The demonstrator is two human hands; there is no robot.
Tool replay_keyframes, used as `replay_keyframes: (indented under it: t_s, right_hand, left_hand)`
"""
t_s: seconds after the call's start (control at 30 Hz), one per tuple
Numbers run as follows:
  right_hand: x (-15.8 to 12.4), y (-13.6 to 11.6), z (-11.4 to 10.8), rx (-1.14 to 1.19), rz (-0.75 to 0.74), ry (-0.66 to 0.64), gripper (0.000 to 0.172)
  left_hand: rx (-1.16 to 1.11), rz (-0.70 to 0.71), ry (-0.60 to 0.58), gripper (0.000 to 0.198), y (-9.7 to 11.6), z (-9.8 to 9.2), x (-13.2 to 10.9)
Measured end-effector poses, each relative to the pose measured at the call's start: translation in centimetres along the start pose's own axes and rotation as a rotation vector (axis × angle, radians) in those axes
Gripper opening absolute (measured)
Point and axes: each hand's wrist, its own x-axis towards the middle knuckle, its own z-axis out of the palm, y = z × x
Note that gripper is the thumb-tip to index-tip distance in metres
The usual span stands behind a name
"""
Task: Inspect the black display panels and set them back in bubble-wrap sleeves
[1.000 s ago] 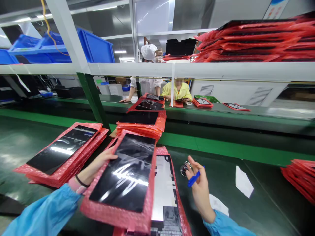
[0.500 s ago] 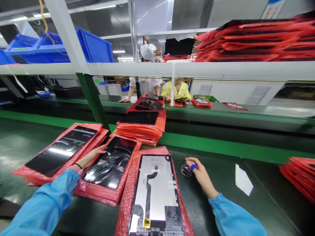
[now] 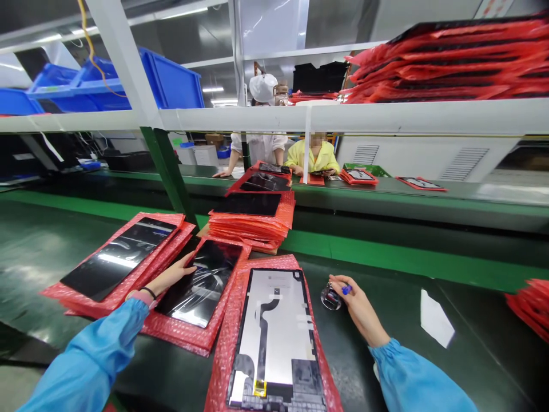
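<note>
My left hand lies over the left edge of a glossy black screen panel, fingers stretched out and touching its surface. The panel rests on red bubble-wrap bags. My right hand is closed around a small blue object, mostly hidden by the fingers. At its fingertips is a small round clear object with a shiny rim; whether it is gripped or only touched I cannot tell. Between my hands, a screen panel with its silver back up sits on a red bubble-wrap bag.
More black panels on red bags lie at left, and a stack of bagged panels stands behind. A white paper piece and red bags lie right. A shelf beam crosses overhead. Two people work beyond.
My left hand has slid slightly farther onto the black panel's surface. My right hand stays beside the silver-backed panel with the blue object. The whole view has shifted a little.
</note>
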Motion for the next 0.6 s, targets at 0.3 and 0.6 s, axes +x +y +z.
replay_keyframes:
  t_s: [0.3,0.6]
  right_hand:
    - [-5.7,-4.4,1.7,-0.003,-0.128,-0.098,0.040]
    - [-11.7,-3.9,6.5,-0.280,-0.055,-0.455,0.036]
  left_hand:
    - [-0.052,0.017,0.102,0.076,1.4,0.6,-1.7]
    - [-0.337,-0.069,-0.173,0.040,6.6,9.1,-10.7]
